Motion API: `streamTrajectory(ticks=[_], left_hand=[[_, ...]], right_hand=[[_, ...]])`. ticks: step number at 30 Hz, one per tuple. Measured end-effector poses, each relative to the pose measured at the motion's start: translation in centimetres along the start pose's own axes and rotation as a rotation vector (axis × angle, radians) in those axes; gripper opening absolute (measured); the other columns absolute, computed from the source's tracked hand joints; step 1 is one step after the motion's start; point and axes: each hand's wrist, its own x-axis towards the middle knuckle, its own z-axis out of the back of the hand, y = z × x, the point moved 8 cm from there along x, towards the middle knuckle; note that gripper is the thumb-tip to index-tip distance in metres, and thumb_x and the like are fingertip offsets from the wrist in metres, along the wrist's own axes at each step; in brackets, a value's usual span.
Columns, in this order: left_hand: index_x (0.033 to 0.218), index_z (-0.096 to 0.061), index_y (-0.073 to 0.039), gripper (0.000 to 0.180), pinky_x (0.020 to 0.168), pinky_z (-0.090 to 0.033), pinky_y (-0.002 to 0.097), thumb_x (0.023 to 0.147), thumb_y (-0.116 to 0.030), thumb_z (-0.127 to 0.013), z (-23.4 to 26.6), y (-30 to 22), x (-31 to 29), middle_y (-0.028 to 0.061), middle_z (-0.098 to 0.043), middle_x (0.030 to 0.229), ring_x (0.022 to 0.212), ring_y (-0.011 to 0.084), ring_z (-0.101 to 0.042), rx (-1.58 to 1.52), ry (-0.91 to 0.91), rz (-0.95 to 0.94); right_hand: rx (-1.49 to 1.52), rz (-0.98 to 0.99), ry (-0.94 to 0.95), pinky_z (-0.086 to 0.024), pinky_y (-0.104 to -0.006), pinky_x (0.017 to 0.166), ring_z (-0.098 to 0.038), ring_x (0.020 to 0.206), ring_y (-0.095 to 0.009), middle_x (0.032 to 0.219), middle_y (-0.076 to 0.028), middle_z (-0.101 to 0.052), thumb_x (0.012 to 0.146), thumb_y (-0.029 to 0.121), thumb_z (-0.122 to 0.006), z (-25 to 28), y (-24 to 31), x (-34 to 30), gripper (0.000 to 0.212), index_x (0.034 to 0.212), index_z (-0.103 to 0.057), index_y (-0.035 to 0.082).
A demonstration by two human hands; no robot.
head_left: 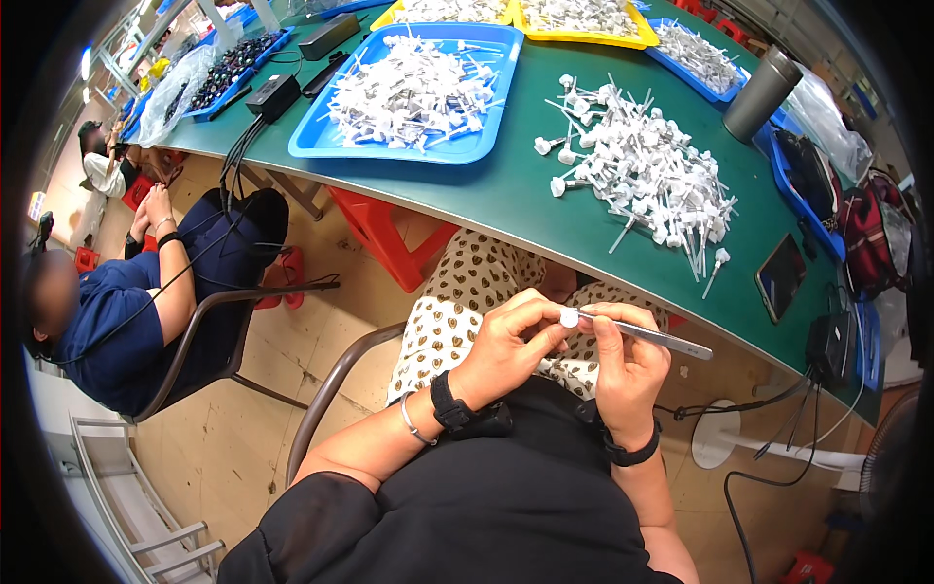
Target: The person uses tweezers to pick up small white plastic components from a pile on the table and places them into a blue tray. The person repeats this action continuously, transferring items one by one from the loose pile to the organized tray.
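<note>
My left hand (506, 346) pinches a small white plastic part (569, 317) between thumb and fingertips, above my lap and near the table's front edge. My right hand (630, 375) is closed on metal tweezers (681, 344), whose pointed end meets the white part. The other end sticks out to the right past my fingers. Beyond my hands, a loose heap of similar white parts with thin stems (652, 170) lies on the green table (428, 191). My fingers partly hide the part and the tweezer tips.
A blue tray (389, 153) full of white parts stands left of the heap, with yellow trays (589, 39) behind. A grey cylindrical bottle (763, 95), a phone (781, 277) and a black adapter (832, 348) are at right. Another person (126, 321) sits at left; cables hang nearby.
</note>
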Motion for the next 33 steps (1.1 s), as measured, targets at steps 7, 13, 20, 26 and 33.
streamTrajectory(ticks=[7,13,20,26,33], left_hand=[[0.103,-0.069,0.003,0.010,0.063,-0.056,0.0237,0.093,0.004,-0.066,0.07,0.12,-0.07,0.0060,-0.062,0.094,0.075,0.0125,-0.070,-0.014,-0.037,-0.035],[0.103,-0.068,0.003,0.011,0.062,-0.056,0.0241,0.093,0.005,-0.066,0.05,0.00,-0.06,0.0065,-0.062,0.093,0.075,0.0131,-0.070,-0.010,-0.034,-0.039],[0.103,-0.069,0.003,0.010,0.062,-0.056,0.0239,0.093,0.004,-0.067,0.06,0.04,-0.05,0.0064,-0.062,0.093,0.075,0.0134,-0.071,-0.009,-0.037,-0.041],[0.103,-0.070,0.002,0.012,0.063,-0.055,0.0244,0.092,0.006,-0.067,0.15,-0.15,-0.15,0.0062,-0.062,0.093,0.075,0.0133,-0.070,0.004,-0.054,-0.043],[0.104,-0.071,0.001,0.017,0.063,-0.055,0.0253,0.090,0.008,-0.066,0.08,-0.34,-0.20,0.0065,-0.062,0.093,0.075,0.0135,-0.069,0.022,-0.062,-0.068]], right_hand=[[0.034,-0.014,0.002,-0.057,-0.0276,0.080,-0.069,0.087,-0.015,0.100,-0.011,-0.071,0.101,0.002,-0.060,-0.16,-0.12,-0.03,0.009,0.106,-0.063,-0.005],[0.032,-0.016,-0.009,-0.057,-0.0276,0.079,-0.069,0.086,-0.015,0.099,-0.011,-0.071,0.101,0.002,-0.059,-0.15,-0.11,-0.04,0.009,0.106,-0.063,-0.005],[0.049,-0.009,-0.049,-0.059,-0.0278,0.075,-0.074,0.084,-0.018,0.095,-0.012,-0.073,0.099,0.001,-0.062,0.00,-0.17,-0.01,0.008,0.104,-0.065,-0.005],[0.052,-0.019,-0.065,-0.058,-0.0277,0.072,-0.073,0.081,-0.017,0.091,-0.011,-0.072,0.099,0.002,-0.062,0.03,-0.32,-0.10,0.008,0.103,-0.065,-0.004],[0.007,-0.032,-0.046,-0.054,-0.0256,0.065,-0.070,0.075,-0.014,0.087,-0.009,-0.071,0.098,0.002,-0.064,-0.01,-0.21,0.05,0.007,0.100,-0.066,-0.004]])
